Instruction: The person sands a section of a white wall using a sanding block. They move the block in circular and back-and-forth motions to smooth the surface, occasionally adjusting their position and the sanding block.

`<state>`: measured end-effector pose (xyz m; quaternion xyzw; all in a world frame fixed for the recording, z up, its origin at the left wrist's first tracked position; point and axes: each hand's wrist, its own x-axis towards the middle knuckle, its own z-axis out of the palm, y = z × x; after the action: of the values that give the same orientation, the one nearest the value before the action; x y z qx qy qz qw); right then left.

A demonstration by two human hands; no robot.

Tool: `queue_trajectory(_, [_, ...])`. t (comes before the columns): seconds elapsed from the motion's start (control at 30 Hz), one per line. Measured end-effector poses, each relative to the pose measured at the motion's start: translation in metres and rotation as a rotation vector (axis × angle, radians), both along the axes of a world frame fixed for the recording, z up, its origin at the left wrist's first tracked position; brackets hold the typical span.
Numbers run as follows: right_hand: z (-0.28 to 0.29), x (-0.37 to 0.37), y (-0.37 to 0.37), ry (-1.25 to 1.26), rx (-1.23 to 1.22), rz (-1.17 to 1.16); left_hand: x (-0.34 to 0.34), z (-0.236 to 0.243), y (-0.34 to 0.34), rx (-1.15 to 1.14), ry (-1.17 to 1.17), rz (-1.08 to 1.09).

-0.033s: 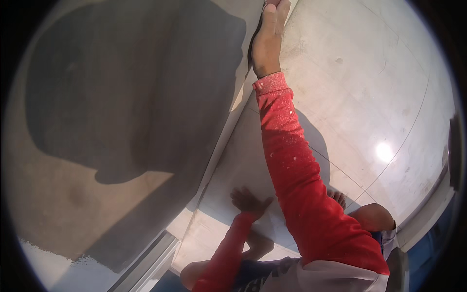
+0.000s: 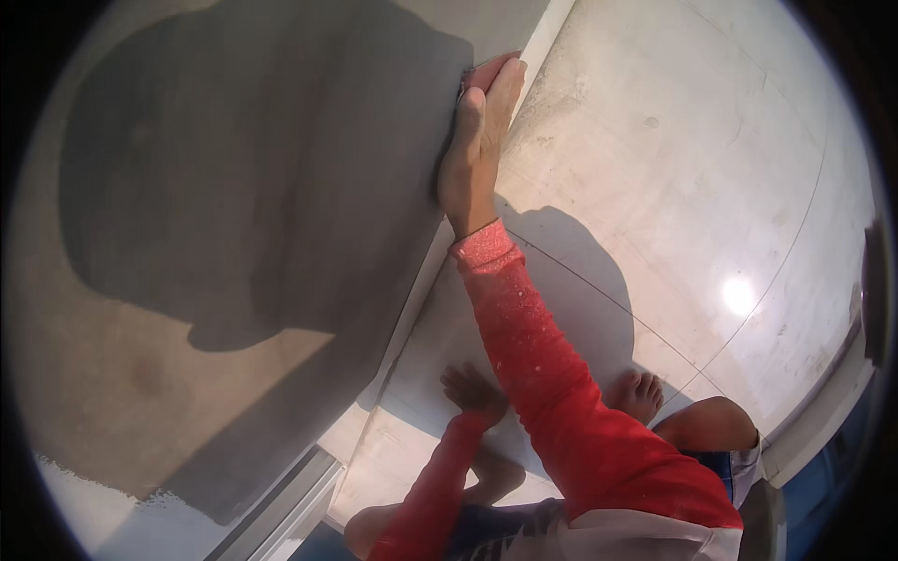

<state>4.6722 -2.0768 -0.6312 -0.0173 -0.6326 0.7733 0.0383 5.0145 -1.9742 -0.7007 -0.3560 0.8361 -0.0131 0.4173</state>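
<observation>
My right hand point(image 2: 475, 159) lies along the bottom of the grey wall point(image 2: 243, 168), pressing a flat reddish-brown piece of sandpaper point(image 2: 488, 75) against it. The thumb and fingers point away from me, and most of the piece is under the hand. Below the hand runs a narrow pale strip point(image 2: 412, 294) where wall and floor meet. My left hand point(image 2: 475, 393) is in shadow, palm down on the tiled floor point(image 2: 683, 178) with its fingers spread. Pale dust specks cover the red right sleeve.
Tiles with thin dark joints stretch to the right, sunlit and bearing a bright glare. A metal frame track point(image 2: 285, 505) stands at the lower left, beside a white patch of wall point(image 2: 84, 505). My bare foot point(image 2: 641, 395) and bent knee point(image 2: 711, 425) are right of my arm.
My right hand has drawn back toward me along the foot of the wall, bringing the sandpaper with it. More of the sandpaper shows now. My left hand stays on the floor.
</observation>
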Motion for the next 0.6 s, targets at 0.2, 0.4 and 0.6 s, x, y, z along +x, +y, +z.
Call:
queue_trajectory(0.2, [0.003,0.191,-0.037,-0.009,-0.015,0.218,0.059,-0.028,-0.013,0.003,0.288,-0.012])
queue_trajectory(0.4, [-0.008,-0.117,0.054,-0.031,-0.092,0.076,-0.001,-0.005,-0.009,0.203,0.042,0.292])
queue_trajectory(0.6, [-0.015,0.232,-0.041,-0.067,0.014,0.206,-0.015,-0.023,0.004,0.188,0.177,0.276])
